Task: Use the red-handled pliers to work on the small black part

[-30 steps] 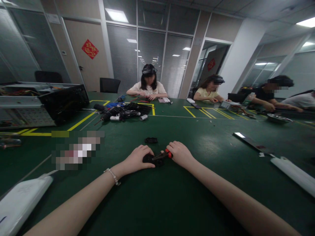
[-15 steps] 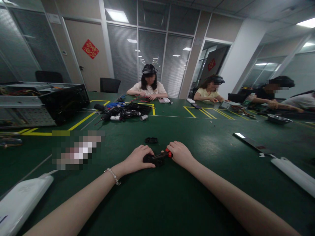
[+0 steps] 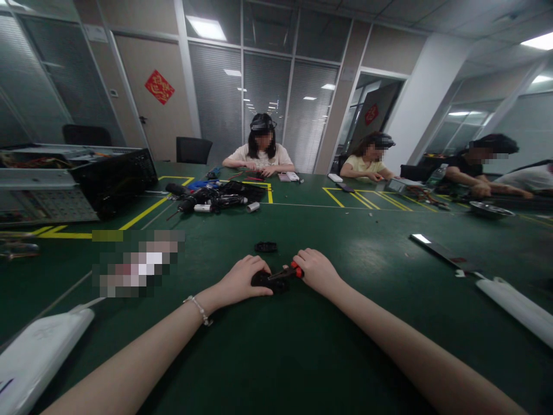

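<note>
My left hand [image 3: 242,279] is curled over a small black part [image 3: 264,281] lying on the green table [image 3: 276,357], holding it down. My right hand [image 3: 316,270] is closed round a red-handled tool [image 3: 290,271], whose dark tip reaches left onto the black part. A second small black piece [image 3: 265,246] lies just beyond my hands, apart from them. A thin bracelet sits on my left wrist.
An open computer case [image 3: 73,181] stands at the far left, with a heap of black tools and parts [image 3: 211,197] behind it. A white device [image 3: 34,357] lies near left, a white strip [image 3: 516,308] at the right. Several people work at the far side.
</note>
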The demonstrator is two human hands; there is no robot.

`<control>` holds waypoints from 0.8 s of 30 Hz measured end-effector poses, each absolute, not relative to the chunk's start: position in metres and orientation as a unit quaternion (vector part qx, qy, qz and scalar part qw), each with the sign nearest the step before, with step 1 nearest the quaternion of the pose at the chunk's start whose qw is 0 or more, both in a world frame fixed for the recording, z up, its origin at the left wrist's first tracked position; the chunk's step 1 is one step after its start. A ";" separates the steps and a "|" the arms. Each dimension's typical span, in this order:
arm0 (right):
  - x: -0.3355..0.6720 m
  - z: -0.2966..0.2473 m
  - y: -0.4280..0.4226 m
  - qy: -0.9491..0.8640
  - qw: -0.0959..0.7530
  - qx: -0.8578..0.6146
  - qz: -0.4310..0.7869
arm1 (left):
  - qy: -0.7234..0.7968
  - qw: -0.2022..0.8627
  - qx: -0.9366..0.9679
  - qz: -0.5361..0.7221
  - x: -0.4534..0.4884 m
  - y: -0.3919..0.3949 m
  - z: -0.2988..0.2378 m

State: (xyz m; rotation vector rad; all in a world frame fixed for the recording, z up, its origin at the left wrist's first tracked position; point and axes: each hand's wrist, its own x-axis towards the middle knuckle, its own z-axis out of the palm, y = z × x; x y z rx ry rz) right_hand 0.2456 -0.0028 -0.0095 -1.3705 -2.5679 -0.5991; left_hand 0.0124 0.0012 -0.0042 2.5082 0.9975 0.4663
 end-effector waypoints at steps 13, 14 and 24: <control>0.245 -0.008 -0.005 -0.858 0.086 -0.469 -0.191 | 0.353 0.201 0.897 0.175 0.012 0.002 -0.007; 0.245 -0.008 -0.005 -0.859 0.087 -0.467 -0.192 | 0.355 0.203 0.896 0.174 0.012 0.002 -0.007; 0.244 -0.007 -0.005 -0.863 0.095 -0.458 -0.189 | 0.356 0.203 0.896 0.169 0.011 0.002 -0.005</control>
